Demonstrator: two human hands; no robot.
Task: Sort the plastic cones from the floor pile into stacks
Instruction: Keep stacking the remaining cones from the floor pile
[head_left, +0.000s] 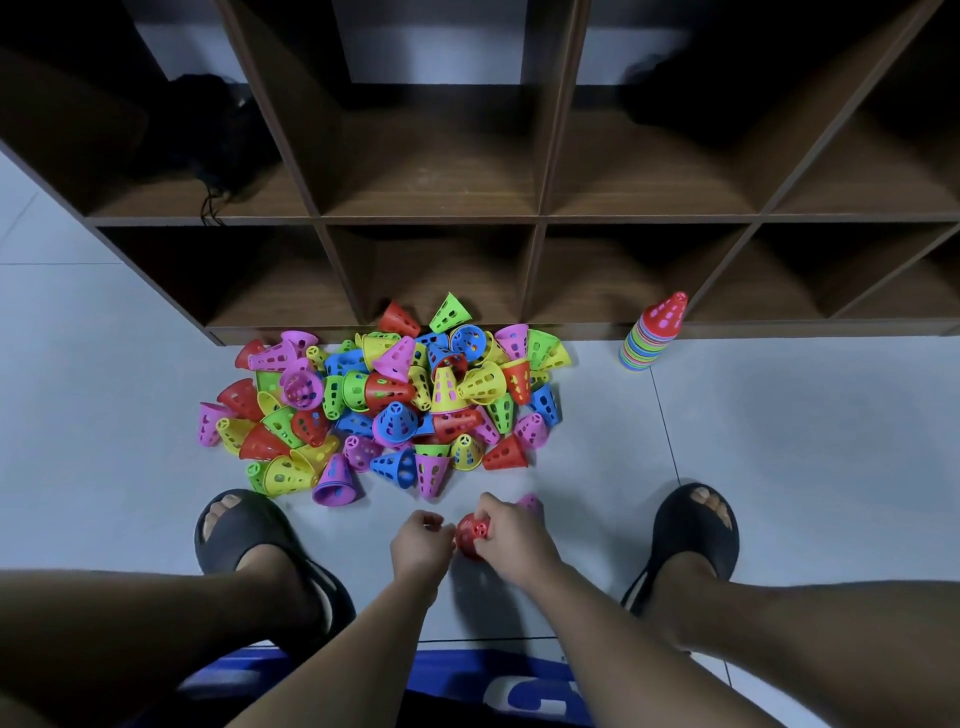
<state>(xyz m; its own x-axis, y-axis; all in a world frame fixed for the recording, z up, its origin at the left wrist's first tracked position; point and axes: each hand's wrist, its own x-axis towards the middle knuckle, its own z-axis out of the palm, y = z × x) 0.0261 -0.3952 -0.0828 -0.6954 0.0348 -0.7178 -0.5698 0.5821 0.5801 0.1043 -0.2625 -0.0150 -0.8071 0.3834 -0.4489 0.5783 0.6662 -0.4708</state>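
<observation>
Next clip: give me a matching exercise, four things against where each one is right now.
Things:
1. red cone
2. cone stack
3. loose pile
4. dark bundle

Places:
A. inside a left compartment of the shelf
B. upright on the floor, at the right by the shelf base
C. gripped in the right hand
D. scattered on the floor in front of the shelf

Pairs: 1-C, 2-B, 3-D, 4-A.

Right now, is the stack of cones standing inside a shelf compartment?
No, the stack stands on the floor in front of the shelf, right of the pile.
</observation>
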